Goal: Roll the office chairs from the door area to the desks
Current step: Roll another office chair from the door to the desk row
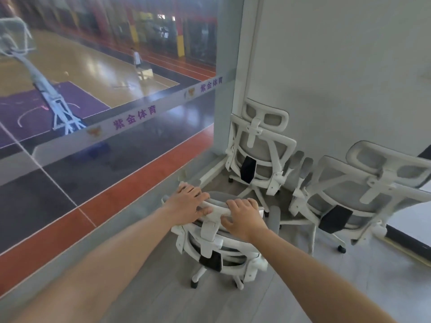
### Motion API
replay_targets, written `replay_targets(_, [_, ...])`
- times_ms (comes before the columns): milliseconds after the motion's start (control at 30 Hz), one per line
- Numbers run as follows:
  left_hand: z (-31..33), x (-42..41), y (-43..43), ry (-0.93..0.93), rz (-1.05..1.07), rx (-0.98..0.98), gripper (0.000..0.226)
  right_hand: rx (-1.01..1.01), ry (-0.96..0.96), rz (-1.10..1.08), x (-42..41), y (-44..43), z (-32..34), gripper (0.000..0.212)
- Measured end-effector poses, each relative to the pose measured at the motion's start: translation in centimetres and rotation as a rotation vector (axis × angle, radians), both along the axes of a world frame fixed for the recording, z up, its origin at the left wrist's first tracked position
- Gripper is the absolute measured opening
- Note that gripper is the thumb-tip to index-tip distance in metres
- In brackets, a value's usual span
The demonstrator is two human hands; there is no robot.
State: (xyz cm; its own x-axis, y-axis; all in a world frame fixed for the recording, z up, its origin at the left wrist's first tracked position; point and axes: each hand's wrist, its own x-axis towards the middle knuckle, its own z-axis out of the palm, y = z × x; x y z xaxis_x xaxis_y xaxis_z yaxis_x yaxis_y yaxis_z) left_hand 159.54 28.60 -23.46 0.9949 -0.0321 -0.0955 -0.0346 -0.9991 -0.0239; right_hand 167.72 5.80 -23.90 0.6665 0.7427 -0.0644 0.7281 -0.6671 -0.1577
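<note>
Head view: left hand (pixel 189 205) and right hand (pixel 242 217) both gripping headrest (pixel 218 212) of nearest office chair (pixel 224 251), fingers curled over top rim. Chair mid-frame on grey floor (pixel 186 299), just right of glass wall (pixel 105 148). Second chair (pixel 258 145) far, in corner by white wall (pixel 338 66). Third chair (pixel 356 194) right, just beside second.

Sports-hall office: window (pixel 112 117) over basketball court (pixel 77 66), office chairs (pixel 258 145)
</note>
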Motion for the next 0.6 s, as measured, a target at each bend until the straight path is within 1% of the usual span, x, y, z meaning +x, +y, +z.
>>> replay_targets(100, [0.3,-4.1,-1.9,-0.009,0.048,-0.013,0.085,-0.003,-0.007,0.064,-2.6,-1.2,0.2,0.050])
replay_targets(133, [0.3,-5.5,-2.5,-0.009,0.068,-0.008,0.086,-0.002,-0.009,0.082,-3.5,-1.6,0.3,0.049])
replay_targets(233, [0.6,-9.8,-4.5,-0.007,0.136,-0.009,0.072,0.001,-0.010,0.132,-6.3,-3.0,0.4,0.049])
replay_targets(367, [0.6,-15.6,-7.7,-0.041,0.199,-0.006,0.061,-0.012,0.010,0.200,-9.7,-4.8,0.8,0.047])
replay_targets(467, [0.1,-19.8,-10.2,-0.080,0.271,0.005,0.065,-0.020,0.021,0.254,-12.3,-6.1,0.8,0.047])
replay_targets(600, [0.0,-25.5,-12.9,-0.077,0.401,0.000,0.069,-0.043,0.029,0.378,-16.2,-7.0,0.8,0.048])
